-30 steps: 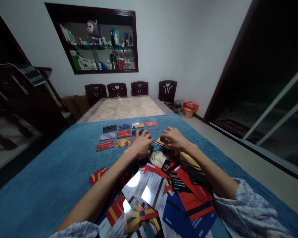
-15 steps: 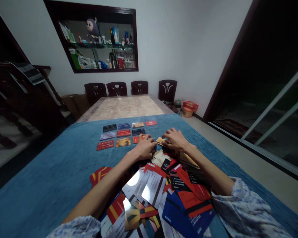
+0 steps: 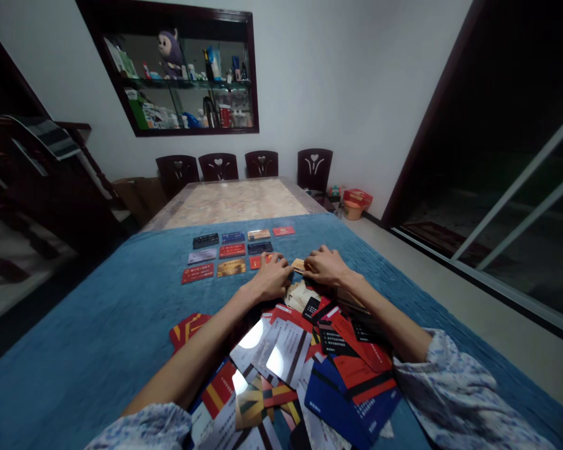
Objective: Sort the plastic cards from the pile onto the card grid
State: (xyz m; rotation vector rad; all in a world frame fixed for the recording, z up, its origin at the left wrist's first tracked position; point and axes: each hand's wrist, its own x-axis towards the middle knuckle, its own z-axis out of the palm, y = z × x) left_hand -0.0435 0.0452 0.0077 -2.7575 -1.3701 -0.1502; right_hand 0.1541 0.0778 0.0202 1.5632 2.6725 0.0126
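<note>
My right hand (image 3: 326, 267) is closed on a gold card (image 3: 299, 265) at the far side of a loose heap. My left hand (image 3: 274, 275) is closed beside that card's left end; whatever its fingers grip is hidden. Just past the left fingers lies a red card (image 3: 256, 262), partly covered. The heap of cards (image 3: 288, 353), in silver, red, blue, black and gold, spreads under and between my forearms. Beyond my left hand, cards lie face up in rows, among them a gold card (image 3: 231, 267), a red card (image 3: 197, 273) and a silver card (image 3: 202, 255).
A blue cloth (image 3: 98, 312) covers the near part of the table, with the marbled tabletop (image 3: 244, 197) beyond. Several red and yellow cards (image 3: 186, 330) lie left of my left forearm. Dark chairs (image 3: 314, 169) stand at the far end, and an orange bucket (image 3: 353, 209) sits on the floor.
My right hand has lowered slightly and moved a little left, and the gold card lies flatter between my hands. My left hand has barely moved. The view has shifted slightly.
</note>
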